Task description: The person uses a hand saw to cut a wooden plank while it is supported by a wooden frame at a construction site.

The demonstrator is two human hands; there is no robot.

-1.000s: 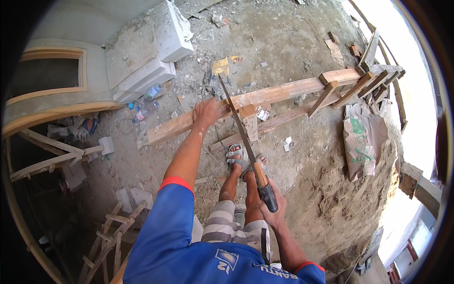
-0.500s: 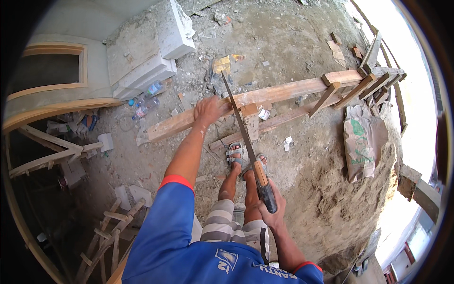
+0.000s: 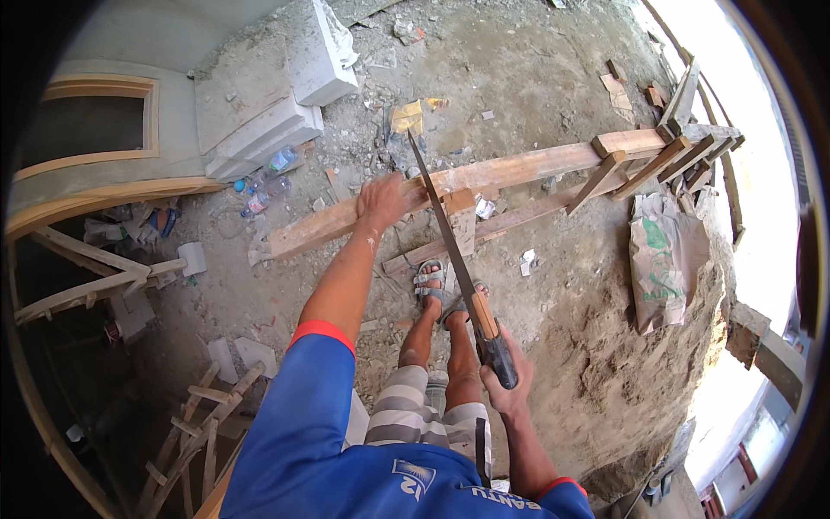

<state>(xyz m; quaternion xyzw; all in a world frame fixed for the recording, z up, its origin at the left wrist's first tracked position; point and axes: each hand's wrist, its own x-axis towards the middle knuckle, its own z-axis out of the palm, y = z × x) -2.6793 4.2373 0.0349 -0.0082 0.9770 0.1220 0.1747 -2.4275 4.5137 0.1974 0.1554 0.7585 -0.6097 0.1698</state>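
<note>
My left hand (image 3: 380, 202) is closed over a pale wooden beam (image 3: 519, 164), gripping it just left of a handsaw blade (image 3: 451, 238). The blade lies across the beam, its tip pointing away from me. My right hand (image 3: 506, 381) is shut on the saw's wood-and-dark handle (image 3: 491, 342) in front of my right leg. A short upright wood piece (image 3: 461, 227) stands under the beam, and a lower board (image 3: 538, 210) runs behind my sandalled feet.
A timber frame (image 3: 692, 147) joins the beam at right, beside a paper sack (image 3: 659, 259). White blocks (image 3: 320, 60), plastic bottles (image 3: 259, 195) and a window frame (image 3: 95, 160) are at upper left. Wooden structures (image 3: 207, 432) stand at lower left. Rubble covers the ground (image 3: 545, 78).
My right hand and the saw handle have shifted slightly to the right. The blade tip sits a little higher and farther right than a second ago. My left hand stays on the beam.
</note>
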